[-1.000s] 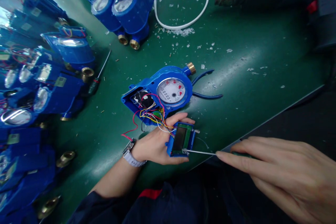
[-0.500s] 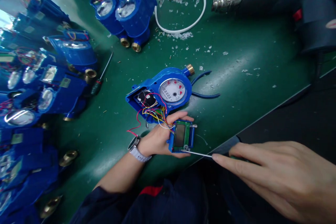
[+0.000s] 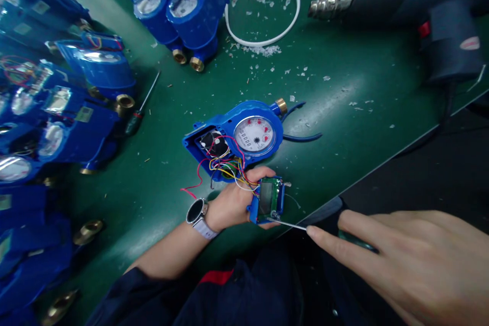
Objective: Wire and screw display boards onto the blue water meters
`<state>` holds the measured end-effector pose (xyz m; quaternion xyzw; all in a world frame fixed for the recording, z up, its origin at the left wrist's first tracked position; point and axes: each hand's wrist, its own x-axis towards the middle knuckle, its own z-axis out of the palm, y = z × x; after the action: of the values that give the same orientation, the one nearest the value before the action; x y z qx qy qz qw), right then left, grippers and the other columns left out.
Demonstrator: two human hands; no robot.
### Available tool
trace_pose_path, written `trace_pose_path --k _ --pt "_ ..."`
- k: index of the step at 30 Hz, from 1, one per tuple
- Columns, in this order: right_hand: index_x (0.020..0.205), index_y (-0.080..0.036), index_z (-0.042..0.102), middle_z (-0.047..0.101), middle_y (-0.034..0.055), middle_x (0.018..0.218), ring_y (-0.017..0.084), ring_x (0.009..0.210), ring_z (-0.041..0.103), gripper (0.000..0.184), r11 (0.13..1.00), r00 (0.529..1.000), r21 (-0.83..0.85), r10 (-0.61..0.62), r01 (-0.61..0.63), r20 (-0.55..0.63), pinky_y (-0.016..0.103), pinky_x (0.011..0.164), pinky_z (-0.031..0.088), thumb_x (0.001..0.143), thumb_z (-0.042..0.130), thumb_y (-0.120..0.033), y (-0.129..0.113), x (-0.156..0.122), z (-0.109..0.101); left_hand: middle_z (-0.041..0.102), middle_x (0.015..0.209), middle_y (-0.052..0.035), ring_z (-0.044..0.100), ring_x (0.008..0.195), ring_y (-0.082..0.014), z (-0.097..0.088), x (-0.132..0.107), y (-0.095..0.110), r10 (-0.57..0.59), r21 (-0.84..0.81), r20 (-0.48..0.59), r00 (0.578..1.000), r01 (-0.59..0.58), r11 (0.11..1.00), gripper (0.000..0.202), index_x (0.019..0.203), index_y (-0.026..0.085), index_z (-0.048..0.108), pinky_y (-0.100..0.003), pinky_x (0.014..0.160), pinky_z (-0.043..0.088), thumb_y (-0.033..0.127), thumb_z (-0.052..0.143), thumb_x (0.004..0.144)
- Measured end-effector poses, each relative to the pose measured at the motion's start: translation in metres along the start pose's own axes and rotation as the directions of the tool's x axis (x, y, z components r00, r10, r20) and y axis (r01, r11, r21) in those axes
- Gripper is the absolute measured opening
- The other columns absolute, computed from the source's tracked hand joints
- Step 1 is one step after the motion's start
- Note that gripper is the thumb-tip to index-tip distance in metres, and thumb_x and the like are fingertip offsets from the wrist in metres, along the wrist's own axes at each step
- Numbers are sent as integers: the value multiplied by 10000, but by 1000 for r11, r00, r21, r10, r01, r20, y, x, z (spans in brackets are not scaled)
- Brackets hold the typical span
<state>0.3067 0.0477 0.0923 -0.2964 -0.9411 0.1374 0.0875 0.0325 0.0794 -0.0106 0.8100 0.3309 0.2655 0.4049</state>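
Observation:
A small blue housing with a green circuit board and grey display, the display module [image 3: 266, 198], is gripped in my left hand [image 3: 234, 202]. Thin coloured wires [image 3: 244, 179] run from it into the open compartment of a blue water meter [image 3: 256, 135] lying face up just beyond. My right hand [image 3: 405, 254] is closed round a screwdriver [image 3: 292, 225], its handle mostly covered by the fingers. The shaft's tip meets the lower edge of the module, near a corner screw. Another screw [image 3: 287, 184] sticks out at the upper right corner.
Many blue water meters [image 3: 82, 122] crowd the left side, with two more [image 3: 194, 15] at the back. A second screwdriver [image 3: 143, 104] lies beside them. A heat gun [image 3: 382, 5] rests at the upper right near a white cable [image 3: 263, 43]. Plastic scraps litter the green table [image 3: 344, 127].
The whole view has shifted slightly. The display module appears a little further right and tilted a bit differently, while the screwdriver tip stays at its lower edge. Both grips are unchanged.

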Motion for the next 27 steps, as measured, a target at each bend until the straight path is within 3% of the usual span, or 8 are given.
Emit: trace_pose_path --k 3,6,9,14,19,22,24,27 --pt "1207 -143 612 686 132 864 256 649 592 501 982 991 -135 -134 133 0 383 579 426 742 442 -69 -4 -1 -1 615 1197 -176 677 1013 -277 1 -2 1 -1 3 -35 999 1 1000 828 1309 163 460 -366 844 588 516 821 654" --pt "1224 -142 608 688 113 830 239 599 581 543 985 996 -148 -89 87 -9 365 537 401 736 405 -20 -8 -2 0 614 1215 -164 685 988 -264 1 -2 2 -7 -6 -55 998 7 1000 855 1331 184 435 -358 830 591 543 814 653" --pt "1210 -183 627 684 79 815 182 533 573 562 998 1000 -52 -23 23 1 317 477 377 736 389 3 -7 3 -3 598 1248 -167 674 1026 -277 0 -3 1 -5 -7 -49 999 5 1000 871 1335 190 437 -368 853 584 541 824 638" --pt "1132 -106 672 661 82 724 179 503 578 458 972 979 -117 -202 202 16 298 433 380 793 382 4 2 12 -6 592 1254 -169 668 1030 -277 0 -6 -5 -17 3 -32 999 17 1000 899 1343 176 420 -372 866 576 496 844 618" --pt "1182 -149 648 655 68 802 148 557 593 427 989 989 -49 -143 141 -40 258 490 416 884 371 -19 11 2 9 518 1354 -204 546 1251 -341 -5 -6 0 -62 34 15 998 61 998 842 1339 158 460 -453 1036 487 475 833 655" --pt "1224 -160 618 642 56 843 144 612 620 352 994 997 92 -51 55 -53 246 514 435 963 388 -105 12 -4 19 456 1437 -219 454 1351 -363 -6 -8 7 -99 -109 13 995 100 989 1040 1472 190 302 -514 1125 385 512 843 643" --pt "1264 -164 588 636 52 869 144 640 633 341 985 998 173 10 0 -57 244 526 451 992 383 -146 9 -6 24 392 1504 -215 426 1375 -363 -1 -11 12 -119 -305 -13 993 110 946 1186 1523 224 177 -532 1145 349 655 799 610" --pt "1329 -181 541 634 50 927 140 687 643 374 950 996 306 79 -60 -48 243 568 488 1002 363 -148 2 -6 28 399 1516 -186 464 1348 -343 13 -15 21 -249 -622 -149 957 105 776 1082 1495 226 263 -508 1120 386 893 483 673"
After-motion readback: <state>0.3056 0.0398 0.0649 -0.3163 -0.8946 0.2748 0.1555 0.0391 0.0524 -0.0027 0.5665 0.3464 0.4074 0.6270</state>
